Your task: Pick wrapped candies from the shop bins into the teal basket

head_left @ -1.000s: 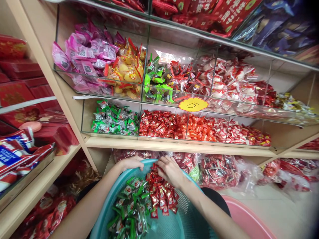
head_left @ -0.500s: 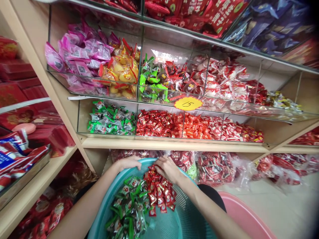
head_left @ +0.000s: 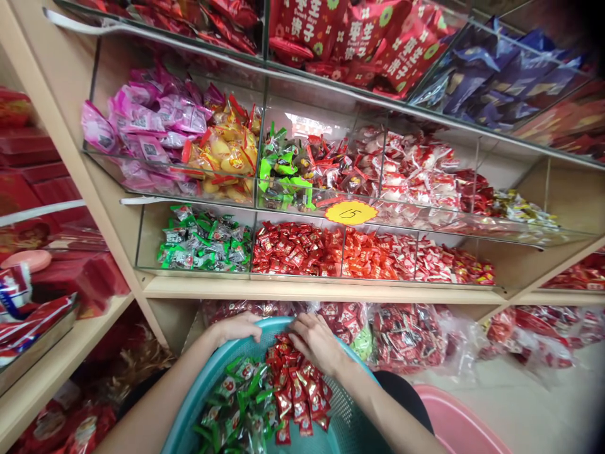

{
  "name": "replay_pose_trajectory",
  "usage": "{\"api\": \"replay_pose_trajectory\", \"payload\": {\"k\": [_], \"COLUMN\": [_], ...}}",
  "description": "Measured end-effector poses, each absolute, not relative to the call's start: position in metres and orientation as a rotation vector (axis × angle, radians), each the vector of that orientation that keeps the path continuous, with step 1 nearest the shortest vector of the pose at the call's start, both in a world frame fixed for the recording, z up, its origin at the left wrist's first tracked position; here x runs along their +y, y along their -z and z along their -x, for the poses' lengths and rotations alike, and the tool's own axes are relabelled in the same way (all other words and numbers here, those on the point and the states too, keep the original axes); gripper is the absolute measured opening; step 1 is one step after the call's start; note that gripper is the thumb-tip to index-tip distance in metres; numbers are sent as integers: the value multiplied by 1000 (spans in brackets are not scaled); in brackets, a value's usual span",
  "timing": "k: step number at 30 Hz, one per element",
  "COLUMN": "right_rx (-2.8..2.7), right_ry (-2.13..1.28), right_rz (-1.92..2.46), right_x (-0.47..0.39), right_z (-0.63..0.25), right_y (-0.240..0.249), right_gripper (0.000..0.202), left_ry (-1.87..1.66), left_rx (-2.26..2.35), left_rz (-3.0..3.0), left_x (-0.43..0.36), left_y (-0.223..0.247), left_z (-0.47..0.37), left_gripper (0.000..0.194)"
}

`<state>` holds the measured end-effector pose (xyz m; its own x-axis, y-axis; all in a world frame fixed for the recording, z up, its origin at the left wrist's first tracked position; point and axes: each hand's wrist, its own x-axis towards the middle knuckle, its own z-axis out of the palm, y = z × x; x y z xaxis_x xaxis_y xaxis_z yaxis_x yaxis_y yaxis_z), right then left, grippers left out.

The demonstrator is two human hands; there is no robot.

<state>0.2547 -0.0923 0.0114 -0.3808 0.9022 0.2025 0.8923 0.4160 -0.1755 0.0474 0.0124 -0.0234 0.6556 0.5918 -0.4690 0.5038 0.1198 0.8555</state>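
Note:
A teal plastic basket with perforated sides stands below the shelves. My left hand is closed over its far rim, left of the middle. At the far rim, my right hand has its fingers curled down onto a pile of small red wrapped candies inside the basket. Its fingertips touch the uppermost ones and are partly hidden among them. Left of the red pile lie green-and-clear wrapped candies, touching it.
Clear shelf bins above hold red candies, green candies, pink packets and yellow ones. A yellow price tag reads 15. Bagged candies sit under the wooden ledge. A pink tub stands at right.
The view has tilted up slightly, so shelves, basket and hands appear lower. My left hand keeps to the rim. The right hand stays at the red candies, its fingers shifting slightly.

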Motion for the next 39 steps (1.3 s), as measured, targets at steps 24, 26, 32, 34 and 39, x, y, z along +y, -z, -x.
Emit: {"api": "replay_pose_trajectory", "payload": {"k": [24, 26, 32, 34, 39], "right_rx": [-1901, -1893, -1872, -1862, -1841], "right_ry": [-92, -90, -91, -97, -111], "right_rz": [1920, 1933, 1919, 1907, 1872], "right_x": [54, 54, 54, 54, 55], "right_z": [-282, -282, -283, -285, -287], "right_y": [-79, -80, -80, -79, -77], "right_gripper": [56, 55, 40, 37, 32], "left_ry": [-97, -100, -96, -96, -93], "left_rx": [1020, 1021, 1022, 1009, 998], "left_rz": [-1510, -1511, -1477, -1469, -1465], "left_x": [12, 12, 11, 11, 13], "left_y": [22, 20, 20, 21, 22], "left_z": [-49, -50, -49, -48, -48], "left_gripper": [19, 19, 22, 22, 20]}}
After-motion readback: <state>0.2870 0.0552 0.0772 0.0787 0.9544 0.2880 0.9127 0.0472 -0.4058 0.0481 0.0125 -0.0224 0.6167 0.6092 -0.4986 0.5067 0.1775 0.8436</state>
